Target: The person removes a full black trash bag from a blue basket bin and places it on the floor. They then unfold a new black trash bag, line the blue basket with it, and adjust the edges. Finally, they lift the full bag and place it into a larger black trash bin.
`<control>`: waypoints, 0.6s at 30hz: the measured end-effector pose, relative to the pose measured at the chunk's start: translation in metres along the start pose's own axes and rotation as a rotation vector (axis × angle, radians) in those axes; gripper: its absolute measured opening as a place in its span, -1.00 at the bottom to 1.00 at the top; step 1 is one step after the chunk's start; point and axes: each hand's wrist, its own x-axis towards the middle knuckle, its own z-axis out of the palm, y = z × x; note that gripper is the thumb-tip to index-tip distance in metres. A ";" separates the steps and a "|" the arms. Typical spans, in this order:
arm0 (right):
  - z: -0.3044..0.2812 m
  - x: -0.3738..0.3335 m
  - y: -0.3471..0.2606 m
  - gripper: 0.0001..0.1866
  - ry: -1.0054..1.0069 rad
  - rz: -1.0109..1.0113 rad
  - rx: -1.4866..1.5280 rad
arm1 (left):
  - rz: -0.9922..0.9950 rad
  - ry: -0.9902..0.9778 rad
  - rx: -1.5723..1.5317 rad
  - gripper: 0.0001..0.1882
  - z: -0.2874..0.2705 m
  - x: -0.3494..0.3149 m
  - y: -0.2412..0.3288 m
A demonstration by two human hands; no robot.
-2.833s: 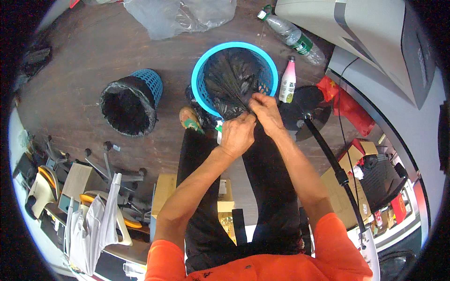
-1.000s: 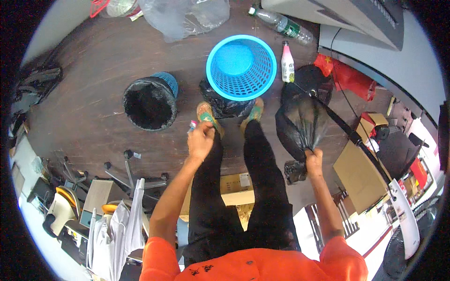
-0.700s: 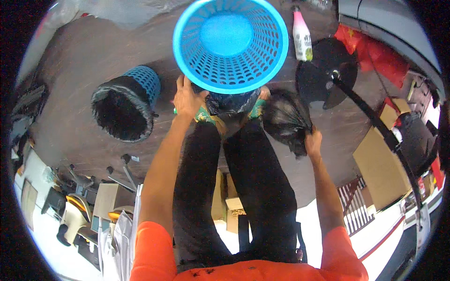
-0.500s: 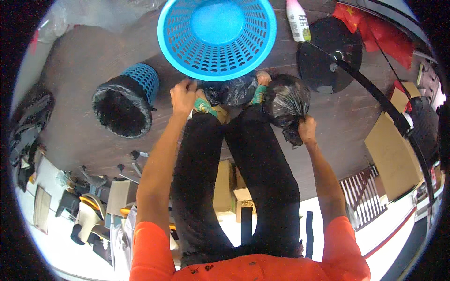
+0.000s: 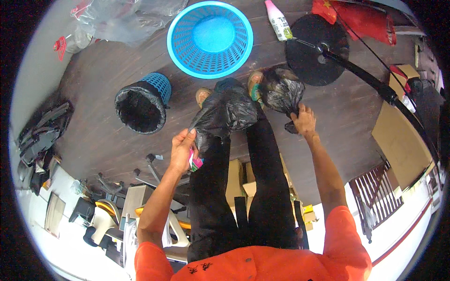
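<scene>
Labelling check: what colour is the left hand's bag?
The bag is black, clearest in the head view.

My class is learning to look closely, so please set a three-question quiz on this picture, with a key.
1. True or false: the large blue basket has no black liner in it.
2. The left hand holds: A, a flag; B, a black bag; C, a shoe.
3. Fill in: the bottle near the round black base has a ____ neck.

Key: 1 true; 2 B; 3 pink.

Open floor (image 5: 180,86) between bin (image 5: 161,84) and blue basket (image 5: 213,60), black bag (image 5: 281,91) in the way of right hand (image 5: 304,121)
</scene>
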 end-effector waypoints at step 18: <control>-0.119 -0.052 -0.160 -0.78 -0.348 0.013 1.642 | 0.345 0.438 0.282 -0.58 -0.040 -0.043 0.035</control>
